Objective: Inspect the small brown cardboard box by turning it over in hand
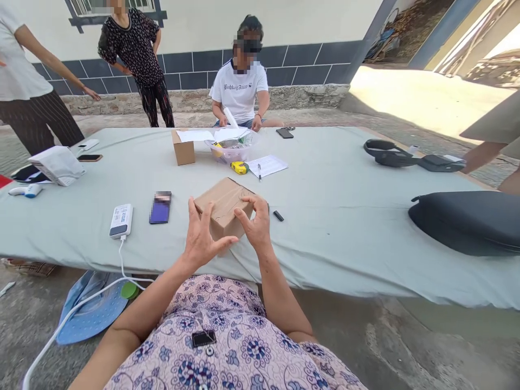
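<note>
My left hand and right hand gripping a closed cardboard box between them, contents hidden, beyond my fingers a clear bowl of small items, open carton beside it

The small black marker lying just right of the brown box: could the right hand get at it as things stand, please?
Probably yes. The black marker lies on bare cloth close beside the right hand, with nothing between them; that hand would first have to let go of the cardboard box held with the left hand.

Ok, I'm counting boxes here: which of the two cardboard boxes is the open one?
The far cardboard box beside the clear bowl stands open. The near box, held between left hand and right hand, is closed.
</note>
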`<act>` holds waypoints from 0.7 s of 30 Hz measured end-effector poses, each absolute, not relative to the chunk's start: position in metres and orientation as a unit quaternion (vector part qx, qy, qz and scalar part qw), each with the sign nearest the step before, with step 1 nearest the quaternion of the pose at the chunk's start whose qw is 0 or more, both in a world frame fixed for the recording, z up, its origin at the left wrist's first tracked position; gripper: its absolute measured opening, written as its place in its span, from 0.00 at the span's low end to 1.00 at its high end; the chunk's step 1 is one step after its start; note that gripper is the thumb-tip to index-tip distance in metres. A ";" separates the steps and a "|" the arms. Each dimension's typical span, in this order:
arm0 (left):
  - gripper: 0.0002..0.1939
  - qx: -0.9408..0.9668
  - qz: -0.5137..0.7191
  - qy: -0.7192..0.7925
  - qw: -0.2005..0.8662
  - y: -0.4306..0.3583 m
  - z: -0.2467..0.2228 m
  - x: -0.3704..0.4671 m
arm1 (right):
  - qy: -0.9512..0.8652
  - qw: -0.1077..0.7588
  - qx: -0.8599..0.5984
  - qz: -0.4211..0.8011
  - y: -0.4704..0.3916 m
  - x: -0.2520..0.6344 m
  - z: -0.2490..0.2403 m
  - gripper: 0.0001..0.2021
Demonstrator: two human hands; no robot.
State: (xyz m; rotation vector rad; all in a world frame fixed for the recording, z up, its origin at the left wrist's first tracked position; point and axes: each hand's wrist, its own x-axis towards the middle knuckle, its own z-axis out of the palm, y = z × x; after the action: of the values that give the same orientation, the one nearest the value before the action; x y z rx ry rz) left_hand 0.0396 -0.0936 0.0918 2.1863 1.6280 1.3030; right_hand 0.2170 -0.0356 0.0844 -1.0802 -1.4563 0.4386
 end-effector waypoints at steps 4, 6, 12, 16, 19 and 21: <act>0.40 0.734 0.395 0.542 0.108 -0.074 0.104 0.031 | -0.631 0.592 -0.482 0.138 -0.033 0.218 0.087 0.23; 0.39 0.744 0.379 0.537 0.119 -0.064 0.109 0.025 | -0.634 0.584 -0.489 0.131 -0.030 0.222 0.089 0.22; 0.28 0.743 0.379 0.535 0.133 -0.031 0.117 0.012 | -0.628 0.582 -0.497 0.140 -0.022 0.231 0.096 0.18; 0.21 0.720 0.449 0.513 0.129 -0.015 0.116 0.014 | -0.626 0.589 -0.493 0.133 -0.016 0.229 0.092 0.17; 0.19 0.701 0.499 0.494 0.124 -0.006 0.104 0.018 | -0.637 0.605 -0.472 0.080 -0.009 0.224 0.079 0.18; 0.22 0.689 0.535 0.477 0.110 -0.001 0.090 0.020 | -0.634 0.626 -0.452 0.041 -0.006 0.220 0.069 0.19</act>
State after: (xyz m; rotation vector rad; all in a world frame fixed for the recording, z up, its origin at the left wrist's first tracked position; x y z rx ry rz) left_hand 0.0197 -0.0012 0.0902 2.0233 1.4003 1.5736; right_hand 0.2200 -0.0056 0.0689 -1.0371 -1.4555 0.0933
